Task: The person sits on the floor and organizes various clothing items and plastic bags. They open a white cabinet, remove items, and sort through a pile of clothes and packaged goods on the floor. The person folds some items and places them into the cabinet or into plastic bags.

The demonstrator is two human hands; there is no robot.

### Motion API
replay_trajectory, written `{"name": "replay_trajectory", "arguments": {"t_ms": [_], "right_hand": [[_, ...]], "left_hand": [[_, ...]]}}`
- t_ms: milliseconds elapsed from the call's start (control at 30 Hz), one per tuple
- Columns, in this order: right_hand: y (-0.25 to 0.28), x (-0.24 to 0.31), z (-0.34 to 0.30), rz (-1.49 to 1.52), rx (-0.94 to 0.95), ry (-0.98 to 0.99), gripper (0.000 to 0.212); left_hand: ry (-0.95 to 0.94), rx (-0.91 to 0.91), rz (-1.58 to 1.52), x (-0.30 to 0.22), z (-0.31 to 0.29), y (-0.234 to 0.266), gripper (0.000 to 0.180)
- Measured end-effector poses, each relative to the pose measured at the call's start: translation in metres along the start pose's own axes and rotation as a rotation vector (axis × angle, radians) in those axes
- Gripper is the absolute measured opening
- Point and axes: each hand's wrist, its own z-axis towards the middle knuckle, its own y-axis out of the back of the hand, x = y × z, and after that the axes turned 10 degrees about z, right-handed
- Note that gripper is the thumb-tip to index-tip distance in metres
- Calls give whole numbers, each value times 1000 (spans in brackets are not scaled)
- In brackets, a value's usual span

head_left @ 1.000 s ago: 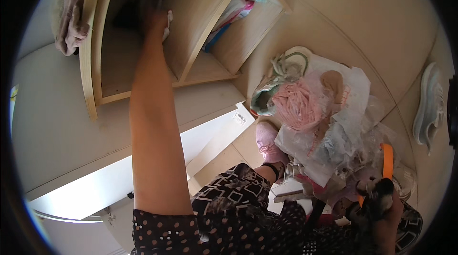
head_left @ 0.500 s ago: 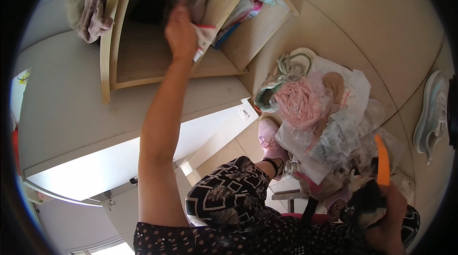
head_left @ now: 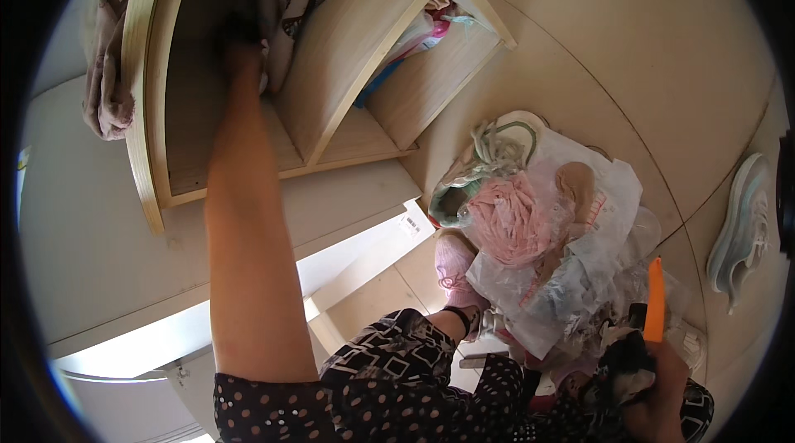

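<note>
My left arm reaches up into an open compartment of the light wood shelf unit (head_left: 224, 192). My left hand (head_left: 242, 54) is deep inside, by a dark shape and next to pale patterned clothing (head_left: 286, 8); shadow hides its fingers. At the lower right, my right hand (head_left: 667, 381) is closed round a flat orange strip (head_left: 655, 302), which points upward. A bunched black and pale cloth (head_left: 621, 368) lies against that hand; whether the fingers also grip it cannot be told.
Between my legs and the unit lie a pink bundle in clear plastic (head_left: 509, 215), white wrapping (head_left: 604, 182) and a pale green-trimmed shoe (head_left: 497, 149). A pale sneaker (head_left: 741, 228) lies on the tiles at right. Mauve clothing (head_left: 108, 70) hangs over the unit's left side.
My left hand has moved from the compartment's front deeper inside; a white and blue item near it is no longer visible. The view has shifted slightly. My right hand still holds the orange strip.
</note>
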Motion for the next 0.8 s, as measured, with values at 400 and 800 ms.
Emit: {"name": "replay_trajectory", "arguments": {"t_ms": [400,800], "right_hand": [[-28,4,-10,26,-111,197,38],[-22,17,-19,-84,69,302,45]], "left_hand": [[98,28,-3,-78,-131,101,28],[551,131,-1537,-62,-186,138,30]]}}
